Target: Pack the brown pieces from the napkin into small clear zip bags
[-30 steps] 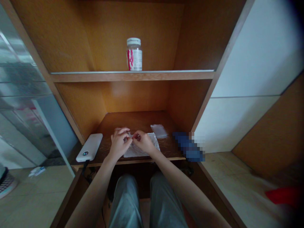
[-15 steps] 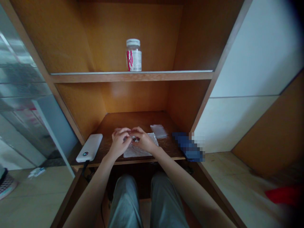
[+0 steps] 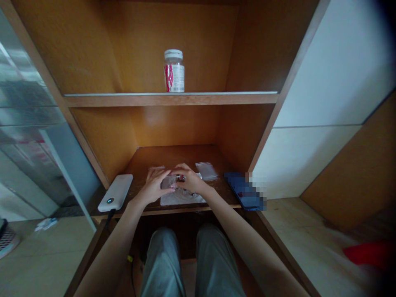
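Both hands meet over a crinkled clear plastic sheet or bag [image 3: 181, 198] on the lower shelf. My left hand [image 3: 156, 185] is curved, its thumb and fingers at a small clear plastic piece. My right hand [image 3: 190, 180] bends its fingers round a small dark and reddish item [image 3: 180, 178], too small to name. The fingertips of the two hands nearly touch. Just behind my right hand lies a small clear zip bag [image 3: 206, 170]. Another clear bag edge [image 3: 156, 168] shows behind my left hand.
A white power bank [image 3: 116, 192] with a black cable lies at the left of the shelf. To the right is a dark blue phone [image 3: 244, 192], partly pixelated. A white-capped bottle [image 3: 174, 72] stands on the upper shelf [image 3: 173, 100].
My left hand has opened wider, its thumb lower and apart from the fingers. Between the hands, the clear piece and the reddish item now show more.
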{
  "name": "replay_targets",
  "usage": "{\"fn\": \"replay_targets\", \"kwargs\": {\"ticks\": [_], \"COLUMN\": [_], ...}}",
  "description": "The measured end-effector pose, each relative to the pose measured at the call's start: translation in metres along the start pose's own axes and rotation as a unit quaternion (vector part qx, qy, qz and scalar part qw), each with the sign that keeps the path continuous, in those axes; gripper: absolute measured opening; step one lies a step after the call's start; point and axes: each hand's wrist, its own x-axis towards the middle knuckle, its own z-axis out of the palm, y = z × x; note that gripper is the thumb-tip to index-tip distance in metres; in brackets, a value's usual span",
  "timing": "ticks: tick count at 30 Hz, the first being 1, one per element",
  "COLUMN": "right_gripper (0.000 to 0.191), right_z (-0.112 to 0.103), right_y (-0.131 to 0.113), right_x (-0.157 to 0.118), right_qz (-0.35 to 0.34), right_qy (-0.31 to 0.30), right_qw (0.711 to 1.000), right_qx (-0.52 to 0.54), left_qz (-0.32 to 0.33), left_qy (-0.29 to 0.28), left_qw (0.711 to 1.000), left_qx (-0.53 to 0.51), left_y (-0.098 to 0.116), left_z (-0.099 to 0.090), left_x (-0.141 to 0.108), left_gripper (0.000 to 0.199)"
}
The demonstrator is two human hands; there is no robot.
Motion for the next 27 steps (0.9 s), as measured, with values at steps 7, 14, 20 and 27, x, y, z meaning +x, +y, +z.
{"fn": "replay_targets", "kwargs": {"ticks": [7, 14, 20, 27], "right_gripper": [0.021, 0.008, 0.017, 0.021], "right_z": [0.003, 0.000, 0.007, 0.012], "right_y": [0.006, 0.005, -0.010, -0.013], "right_x": [-0.005, -0.022, -0.025, -0.023], "right_qz": [0.007, 0.153, 0.237, 0.265], "right_qy": [0.039, -0.006, -0.092, -0.114], "right_qw": [0.999, 0.961, 0.903, 0.891], "right_qx": [-0.009, -0.232, -0.345, -0.349], "left_qz": [-0.023, -0.084, -0.102, -0.085], "left_qy": [0.026, 0.094, 0.057, 0.027], "left_qw": [0.999, 0.992, 0.993, 0.996], "left_qx": [-0.034, -0.027, -0.016, 0.005], "left_y": [-0.006, -0.008, -0.011, -0.017], "left_z": [0.009, 0.026, 0.031, 0.036], "left_x": [-0.009, -0.021, -0.024, -0.027], "left_gripper": [0.050, 0.048, 0.051, 0.048]}}
